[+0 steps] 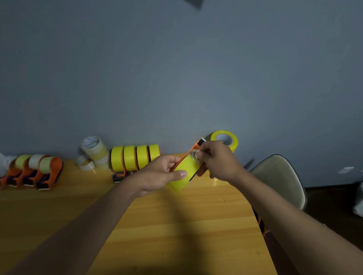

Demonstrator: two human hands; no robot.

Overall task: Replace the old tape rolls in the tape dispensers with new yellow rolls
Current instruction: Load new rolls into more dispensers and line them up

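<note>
Left hand (163,174) grips a dispenser (195,152) holding yellow tape (181,175); right hand (216,159) pinches its front. Four dispensers (135,158) look refilled, three far-left ones (31,172) remain.

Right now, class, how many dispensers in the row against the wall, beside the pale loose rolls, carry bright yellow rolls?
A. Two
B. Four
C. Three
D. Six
B: four bright yellow rolls stand side by side on dispensers, right of the pale loose rolls.

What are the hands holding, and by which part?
Left hand grips the tape dispenser by its yellow roll; right hand pinches the tape end near its front.
</note>
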